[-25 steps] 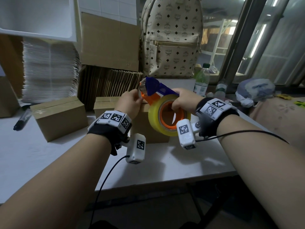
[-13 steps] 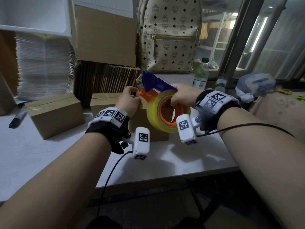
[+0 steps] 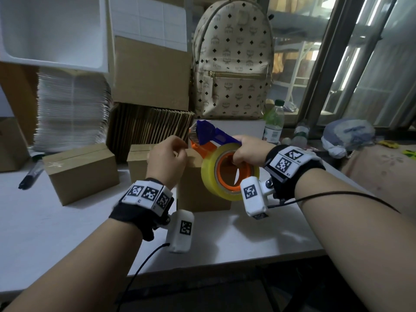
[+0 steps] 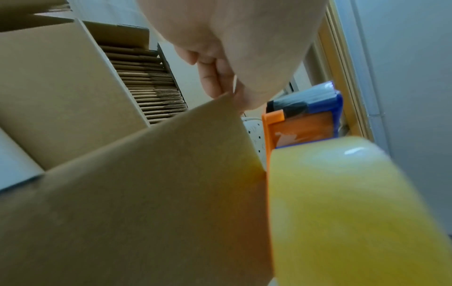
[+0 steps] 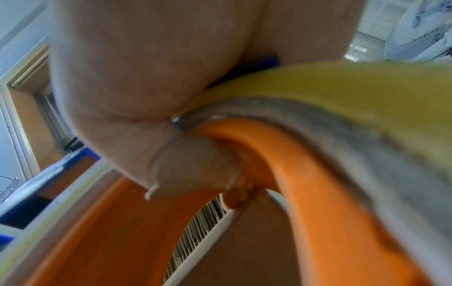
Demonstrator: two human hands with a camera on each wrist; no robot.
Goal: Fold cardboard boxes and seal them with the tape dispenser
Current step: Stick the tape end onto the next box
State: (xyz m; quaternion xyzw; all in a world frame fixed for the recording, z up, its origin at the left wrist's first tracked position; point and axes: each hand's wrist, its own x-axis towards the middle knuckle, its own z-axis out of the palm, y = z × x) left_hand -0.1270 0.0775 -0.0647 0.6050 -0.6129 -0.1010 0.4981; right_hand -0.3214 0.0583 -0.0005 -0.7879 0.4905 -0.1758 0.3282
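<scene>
Your right hand (image 3: 246, 149) grips the tape dispenser (image 3: 211, 140): the fingers curl over the top of the yellow tape roll (image 3: 227, 174) and the thumb hooks into its orange core, which the right wrist view confirms at close range. That hold, in my judgement, lets you steer the blue cutter head, which sits just forward and left of the grip.

Your left hand (image 3: 166, 158) sits immediately left of the cutter head, fingers curled. The left wrist view shows fingertips (image 4: 212, 85) closing at the top corner of the cardboard box (image 3: 198, 190). Whether they pinch the loose tape end or the box edge cannot be told; the tape end itself is not discernible. The likely purpose is to steady the box and start the strip.

The box stands on the bench (image 3: 67, 233) directly beneath both grips, touching the roll's left face.

Outward to the left, two further closed boxes (image 3: 81, 172) rest on the bench. Behind them is a rack of flat cardboard blanks (image 3: 146, 127). A backpack (image 3: 231, 61) stands beyond the dispenser.

Only the head view shows how the bench is laid out. Only the wrist views show finger contact.
</scene>
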